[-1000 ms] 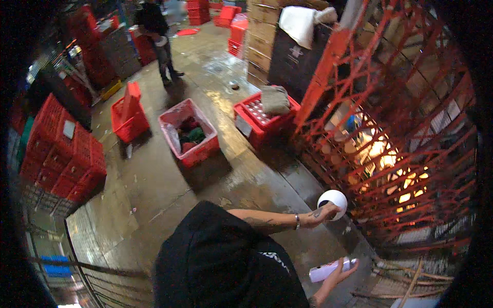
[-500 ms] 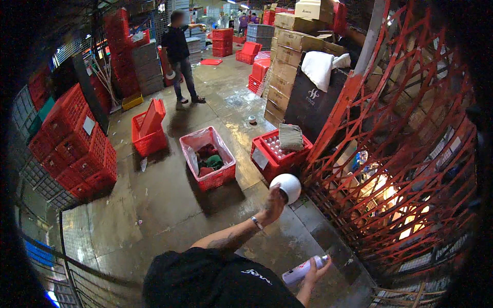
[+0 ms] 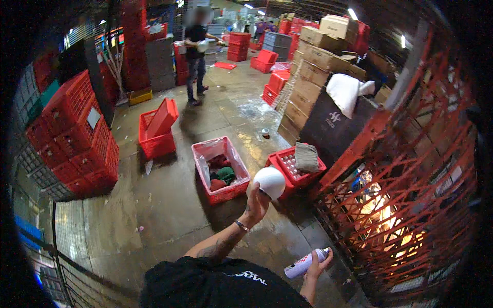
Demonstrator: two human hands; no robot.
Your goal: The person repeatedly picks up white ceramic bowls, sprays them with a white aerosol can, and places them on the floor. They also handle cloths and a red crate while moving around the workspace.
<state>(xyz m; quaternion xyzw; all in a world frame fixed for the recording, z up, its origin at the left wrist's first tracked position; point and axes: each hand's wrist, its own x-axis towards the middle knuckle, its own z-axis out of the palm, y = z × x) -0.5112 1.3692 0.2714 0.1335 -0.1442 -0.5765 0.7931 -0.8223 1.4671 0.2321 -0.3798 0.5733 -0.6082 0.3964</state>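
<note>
My left hand [image 3: 257,201] is raised in front of me and grips a white rounded object [image 3: 270,181], held over the wet floor beside a red crate of bottles [image 3: 287,165]. My right hand [image 3: 317,265] stays low near my black shirt and holds a white spray can [image 3: 306,263] that points left. A folded grey cloth [image 3: 307,156] lies on the bottle crate. Just left of my left hand stands a red crate with a clear liner [image 3: 201,152], with red and green things inside.
A red metal cage wall [image 3: 411,215] fills the right side. Stacked cardboard boxes [image 3: 313,72] and a dark bin [image 3: 334,133] stand behind the crates. Red crate stacks [image 3: 72,133] line the left; an open red crate [image 3: 156,128] sits mid-floor. Another person [image 3: 196,56] stands farther back.
My left hand has carried the white object up and to the left, away from the cage wall. The right hand stays low with the can. The view has tilted up toward the far room.
</note>
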